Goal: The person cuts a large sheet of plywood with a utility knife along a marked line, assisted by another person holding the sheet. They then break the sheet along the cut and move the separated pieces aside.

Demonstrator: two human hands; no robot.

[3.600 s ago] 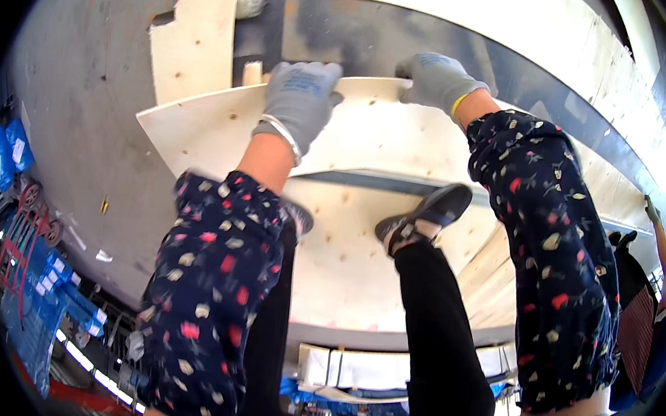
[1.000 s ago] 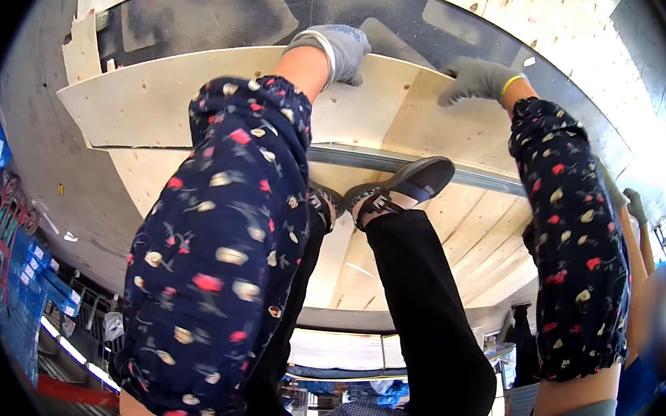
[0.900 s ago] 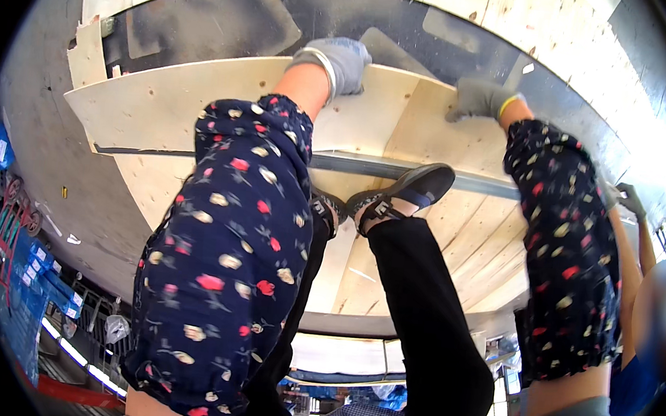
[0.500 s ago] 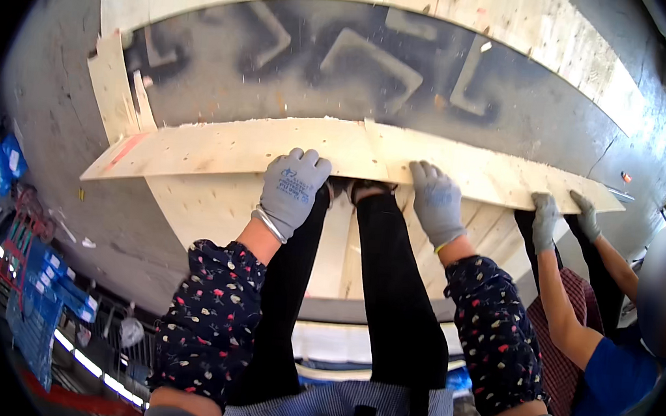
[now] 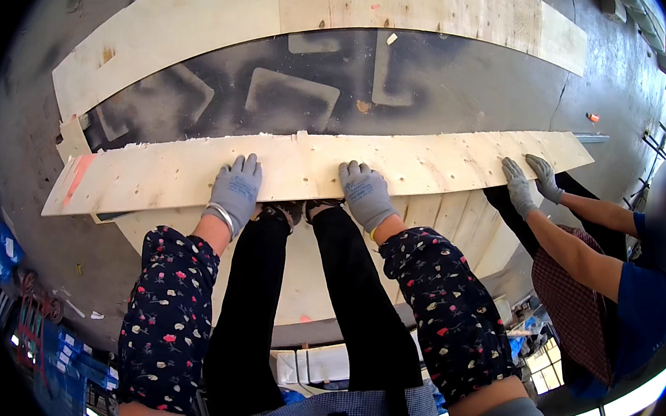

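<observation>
A long pale plywood strip (image 5: pixel 424 164) with a torn far edge and a red mark at its left end runs crosswise in front of my feet. My gloved left hand (image 5: pixel 235 191) lies on its near edge, left of the middle, fingers stretched flat over the top. To the right of it, my gloved right hand (image 5: pixel 367 197) rests likewise on the near edge, fingers slightly apart. Both thumbs are hidden. Nearer the right end, a co-worker's two gloved hands (image 5: pixel 519 186) lie on the same strip.
Beyond it, another long plywood sheet (image 5: pixel 414 5) lies on the grey floor (image 5: pixel 486 83), which bears dark sprayed outlines. More plywood (image 5: pixel 296 272) lies beneath my legs. The co-worker (image 5: pixel 582 261) bends in from the right. Blue packs and a red trolley (image 5: pixel 35 309) stand lower left.
The strip looks wider and flatter, and its left end has come nearer me. My hands have shifted left in view, their fingers more stretched out. The co-worker's hands now lie flatter on it.
</observation>
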